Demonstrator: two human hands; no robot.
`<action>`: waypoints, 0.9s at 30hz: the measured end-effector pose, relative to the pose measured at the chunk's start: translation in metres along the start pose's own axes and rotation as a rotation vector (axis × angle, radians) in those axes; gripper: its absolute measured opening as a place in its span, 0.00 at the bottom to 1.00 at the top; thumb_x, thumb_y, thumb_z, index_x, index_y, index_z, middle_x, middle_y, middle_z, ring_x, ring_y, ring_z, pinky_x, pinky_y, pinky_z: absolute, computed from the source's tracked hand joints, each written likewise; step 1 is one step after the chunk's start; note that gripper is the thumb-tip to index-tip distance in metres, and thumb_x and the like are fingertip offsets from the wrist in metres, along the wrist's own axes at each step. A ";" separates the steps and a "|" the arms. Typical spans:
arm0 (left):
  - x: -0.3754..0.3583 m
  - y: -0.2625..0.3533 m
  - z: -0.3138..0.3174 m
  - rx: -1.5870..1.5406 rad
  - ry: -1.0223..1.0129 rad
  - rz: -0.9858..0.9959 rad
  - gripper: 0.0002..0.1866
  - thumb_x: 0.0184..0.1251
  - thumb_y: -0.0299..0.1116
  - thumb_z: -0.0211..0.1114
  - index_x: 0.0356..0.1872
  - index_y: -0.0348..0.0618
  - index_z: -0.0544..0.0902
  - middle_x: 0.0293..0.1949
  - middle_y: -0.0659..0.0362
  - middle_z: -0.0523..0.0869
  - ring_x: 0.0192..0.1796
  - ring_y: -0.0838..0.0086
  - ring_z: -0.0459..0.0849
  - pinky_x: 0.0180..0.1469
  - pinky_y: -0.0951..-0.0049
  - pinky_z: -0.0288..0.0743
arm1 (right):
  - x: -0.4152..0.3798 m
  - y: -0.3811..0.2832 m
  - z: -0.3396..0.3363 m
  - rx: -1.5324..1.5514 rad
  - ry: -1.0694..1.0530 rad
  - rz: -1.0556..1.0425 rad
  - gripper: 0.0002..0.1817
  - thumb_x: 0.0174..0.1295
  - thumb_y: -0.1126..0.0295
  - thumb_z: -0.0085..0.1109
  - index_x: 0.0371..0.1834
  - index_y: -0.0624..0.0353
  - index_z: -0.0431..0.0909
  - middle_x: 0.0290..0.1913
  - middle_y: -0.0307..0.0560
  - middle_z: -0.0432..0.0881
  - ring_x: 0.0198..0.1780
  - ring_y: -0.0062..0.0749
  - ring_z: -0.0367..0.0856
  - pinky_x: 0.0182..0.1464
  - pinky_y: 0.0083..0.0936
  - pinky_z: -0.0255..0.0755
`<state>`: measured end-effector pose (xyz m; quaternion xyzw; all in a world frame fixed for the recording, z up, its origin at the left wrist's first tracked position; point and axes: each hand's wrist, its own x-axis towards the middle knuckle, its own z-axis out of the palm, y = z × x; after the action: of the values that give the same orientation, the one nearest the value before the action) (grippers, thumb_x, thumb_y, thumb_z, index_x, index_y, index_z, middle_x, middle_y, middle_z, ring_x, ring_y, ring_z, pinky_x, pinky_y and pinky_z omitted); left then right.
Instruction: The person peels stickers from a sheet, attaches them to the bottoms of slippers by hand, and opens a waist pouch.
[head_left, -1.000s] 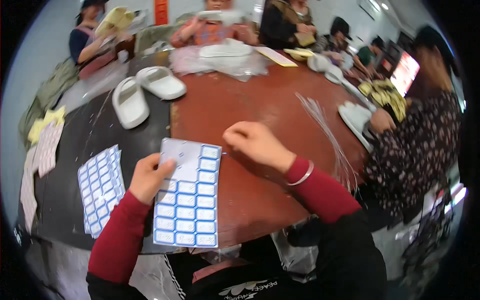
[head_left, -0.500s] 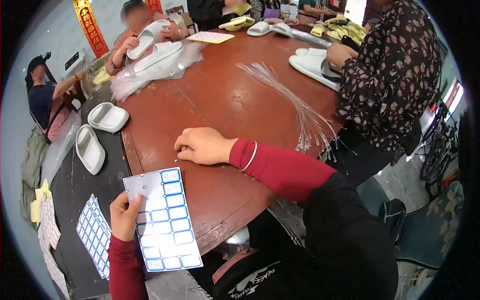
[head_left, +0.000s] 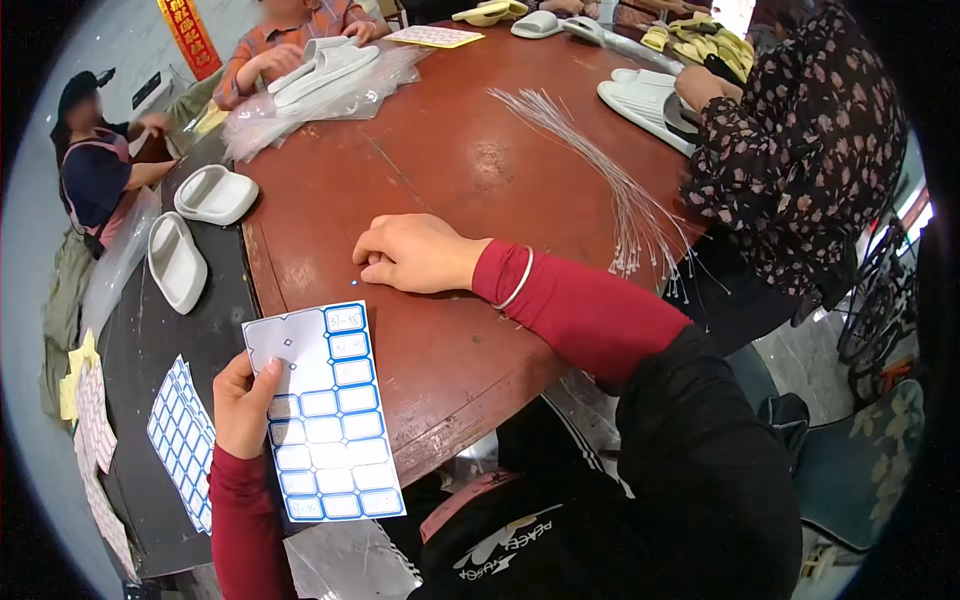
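My left hand (head_left: pixel 243 405) grips the left edge of a sheet of blue-bordered sticker labels (head_left: pixel 325 415), thumb on top. Part of the sheet's upper left is bare backing, and a few labels carry faint handwriting. On the brown table (head_left: pixel 440 370) rests my right hand (head_left: pixel 425 252), knuckles up, fingers curled in; nothing shows in them. A tiny blue-and-white speck (head_left: pixel 354 282) lies just below its fingertips. More label sheets (head_left: pixel 182 445) lie to the left of my left hand on the dark tabletop (head_left: pixel 130 490).
Two white slippers (head_left: pixel 178 262) sit at the left. A bundle of thin white ties (head_left: pixel 610 180) lies across the table's right side. Opposite, a person handles white slippers (head_left: pixel 325 72) on clear plastic. At right, a person in a floral sleeve holds a white slipper (head_left: pixel 645 105). Yellow slippers (head_left: pixel 715 48) lie beyond.
The view has tilted slightly downward. The person opposite has lowered the raised slipper onto the other one. My hands keep nearly the same pose, with the label sheet still in my left hand.
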<state>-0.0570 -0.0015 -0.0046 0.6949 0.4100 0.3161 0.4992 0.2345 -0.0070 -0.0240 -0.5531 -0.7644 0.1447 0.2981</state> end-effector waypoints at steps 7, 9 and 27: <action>0.000 0.001 -0.003 0.005 0.010 -0.019 0.11 0.67 0.32 0.60 0.39 0.33 0.81 0.31 0.64 0.83 0.31 0.85 0.75 0.34 0.83 0.68 | 0.005 -0.002 0.000 -0.005 -0.015 -0.022 0.13 0.59 0.64 0.58 0.42 0.60 0.81 0.39 0.47 0.79 0.40 0.36 0.80 0.44 0.30 0.72; -0.001 0.000 -0.002 -0.013 -0.007 -0.030 0.11 0.67 0.32 0.61 0.40 0.33 0.82 0.30 0.64 0.83 0.31 0.85 0.76 0.34 0.83 0.68 | 0.003 -0.001 -0.001 -0.006 -0.019 -0.002 0.13 0.59 0.64 0.58 0.42 0.60 0.81 0.39 0.46 0.79 0.41 0.36 0.80 0.44 0.30 0.72; -0.003 0.010 0.003 -0.019 0.017 -0.074 0.13 0.67 0.34 0.61 0.41 0.32 0.81 0.31 0.62 0.83 0.32 0.83 0.77 0.36 0.81 0.72 | 0.001 -0.003 -0.004 0.021 0.016 -0.033 0.12 0.57 0.66 0.59 0.42 0.59 0.81 0.38 0.47 0.79 0.40 0.37 0.80 0.44 0.31 0.73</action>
<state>-0.0533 -0.0072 0.0036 0.6716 0.4367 0.3070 0.5138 0.2343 -0.0077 -0.0187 -0.5385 -0.7693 0.1437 0.3124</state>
